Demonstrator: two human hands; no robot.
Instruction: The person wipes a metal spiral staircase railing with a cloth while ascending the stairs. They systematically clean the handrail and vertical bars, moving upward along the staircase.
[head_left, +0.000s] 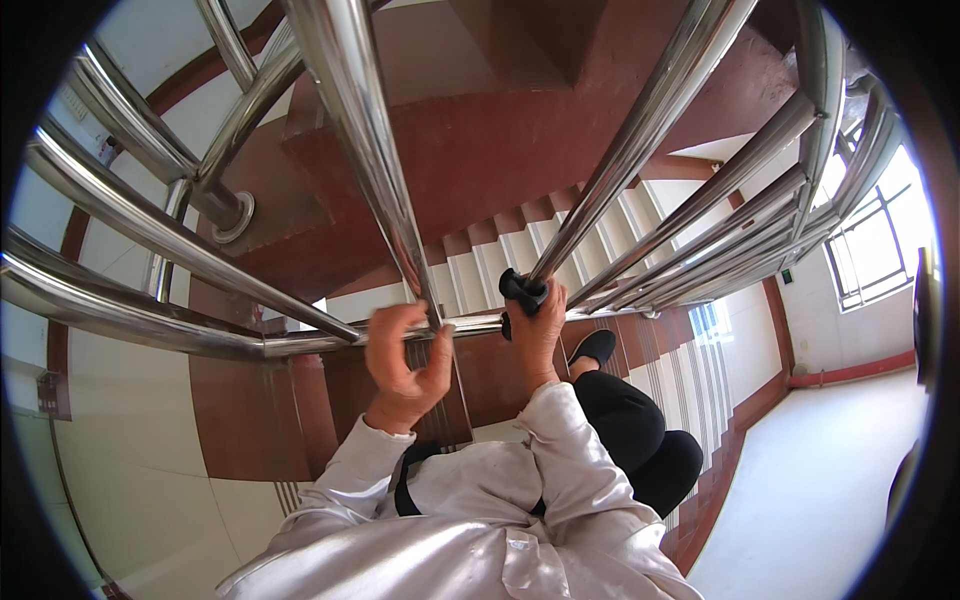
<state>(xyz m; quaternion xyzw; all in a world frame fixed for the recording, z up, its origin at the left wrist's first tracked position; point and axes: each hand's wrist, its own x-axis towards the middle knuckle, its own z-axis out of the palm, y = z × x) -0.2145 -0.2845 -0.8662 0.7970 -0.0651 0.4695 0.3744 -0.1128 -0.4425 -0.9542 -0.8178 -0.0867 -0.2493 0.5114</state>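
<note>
A black cloth (527, 291) is bunched in my right hand (541, 322), pressed around the lower end of a shiny metal baluster (637, 127) of the stair railing. To its left my left hand (409, 364) is curved with fingers apart, close to the foot of another metal baluster (367, 142); whether a fingertip touches it I cannot tell. Both balusters meet a horizontal lower rail (472, 325), which runs just beyond my hands. A small part of the black cloth hangs at that rail.
Beyond the railing a flight of pale steps (525, 247) with dark red edging descends. More metal rails (187, 255) curve away at left. My foot in a black shoe (595, 346) rests near the railing at right, beside striped steps (697, 382). A barred window (874, 240) is at far right.
</note>
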